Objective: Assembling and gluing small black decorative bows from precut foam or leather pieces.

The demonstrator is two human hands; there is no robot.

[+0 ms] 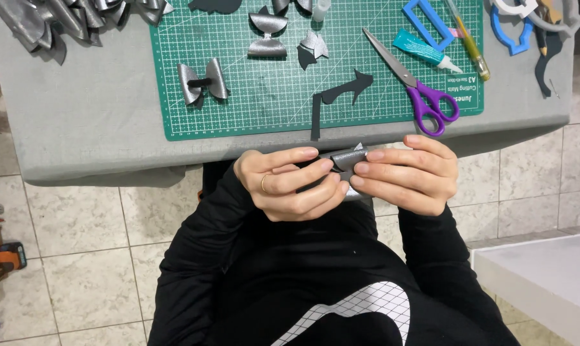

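Silver bow piece (pixel 346 158) — pinched between left hand (pixel 290 184) and right hand (pixel 408 174).

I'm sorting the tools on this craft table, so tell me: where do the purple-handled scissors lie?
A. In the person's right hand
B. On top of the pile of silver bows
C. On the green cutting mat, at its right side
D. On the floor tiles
C: the purple-handled scissors lie flat on the green cutting mat near its right edge, while both the left hand and the right hand hold a small silver piece.
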